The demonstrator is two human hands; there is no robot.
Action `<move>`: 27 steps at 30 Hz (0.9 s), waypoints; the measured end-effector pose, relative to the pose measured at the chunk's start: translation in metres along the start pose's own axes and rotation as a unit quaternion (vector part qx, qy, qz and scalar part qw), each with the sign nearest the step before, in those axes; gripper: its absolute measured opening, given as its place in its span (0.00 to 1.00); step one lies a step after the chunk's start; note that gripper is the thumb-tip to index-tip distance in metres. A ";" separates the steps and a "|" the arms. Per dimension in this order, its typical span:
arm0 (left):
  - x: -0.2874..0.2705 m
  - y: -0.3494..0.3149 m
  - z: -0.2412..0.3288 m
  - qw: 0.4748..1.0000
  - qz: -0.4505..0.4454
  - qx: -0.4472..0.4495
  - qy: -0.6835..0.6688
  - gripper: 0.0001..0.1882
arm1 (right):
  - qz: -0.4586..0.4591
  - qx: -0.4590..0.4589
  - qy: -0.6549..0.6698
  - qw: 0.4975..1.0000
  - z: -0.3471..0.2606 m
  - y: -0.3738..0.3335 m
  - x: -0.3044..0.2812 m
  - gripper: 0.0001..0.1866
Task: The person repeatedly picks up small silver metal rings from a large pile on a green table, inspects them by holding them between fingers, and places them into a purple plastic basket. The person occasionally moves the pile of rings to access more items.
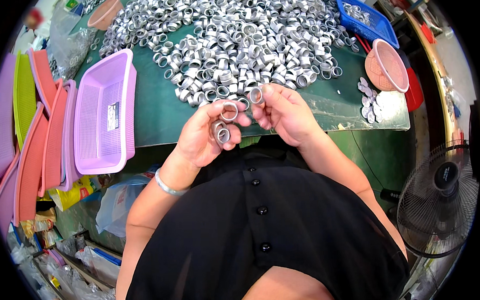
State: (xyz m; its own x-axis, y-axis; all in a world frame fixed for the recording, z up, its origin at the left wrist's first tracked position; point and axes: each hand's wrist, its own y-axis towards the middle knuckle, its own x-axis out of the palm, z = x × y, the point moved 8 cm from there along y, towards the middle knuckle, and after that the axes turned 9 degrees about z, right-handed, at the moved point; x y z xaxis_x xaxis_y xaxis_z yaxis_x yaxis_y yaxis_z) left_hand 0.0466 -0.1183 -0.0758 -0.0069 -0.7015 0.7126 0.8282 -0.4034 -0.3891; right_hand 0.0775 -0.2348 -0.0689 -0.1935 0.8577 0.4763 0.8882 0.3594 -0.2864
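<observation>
My left hand (200, 133), with a pale bangle (169, 185) on its wrist, is curled around a few silver metal rings. One metal ring (228, 111) sits at its fingertips, and another metal ring (222, 135) lies lower among its fingers. Just to the right, my right hand (285, 110) pinches a single metal ring (256, 95) between thumb and forefinger. Both hands are close together above the near edge of the green table (160, 123). Beyond them spreads a large heap of similar silver rings (247, 49).
At left stands a purple plastic basket (104, 112) beside several stacked coloured baskets (24, 99). On the right are a blue basket (365, 18), a pink basket (387, 65) and loose flat silver pieces (370, 106). A black fan (437, 196) stands at lower right.
</observation>
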 end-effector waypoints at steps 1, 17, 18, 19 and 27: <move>0.004 -0.002 0.000 1.000 0.019 -0.003 -0.007 0.21 | 0.018 -0.021 -0.034 0.999 -0.003 -0.001 -0.001 0.12; -0.057 -0.106 0.145 0.739 0.362 0.391 0.412 0.10 | 0.033 -0.438 -0.632 0.639 -0.050 0.027 0.054 0.09; -0.067 -0.118 0.162 0.655 0.383 0.417 0.501 0.11 | 0.028 -0.435 -0.649 0.623 -0.047 0.030 0.059 0.08; -0.078 -0.124 0.175 0.561 0.397 0.437 0.581 0.11 | 0.036 -0.445 -0.656 0.608 -0.046 0.033 0.062 0.08; -0.047 -0.115 0.165 0.322 0.362 0.456 0.747 0.14 | 0.029 -0.367 -0.595 0.714 -0.047 0.049 0.052 0.08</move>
State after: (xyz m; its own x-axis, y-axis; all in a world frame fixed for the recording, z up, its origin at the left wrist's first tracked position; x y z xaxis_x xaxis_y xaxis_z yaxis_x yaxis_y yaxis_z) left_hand 0.0446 0.0584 0.0316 0.6743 -0.1923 -0.7130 0.7319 0.0454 0.6799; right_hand 0.1309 -0.1897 -0.0192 0.0242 0.7255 -0.6878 0.8036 0.3952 0.4451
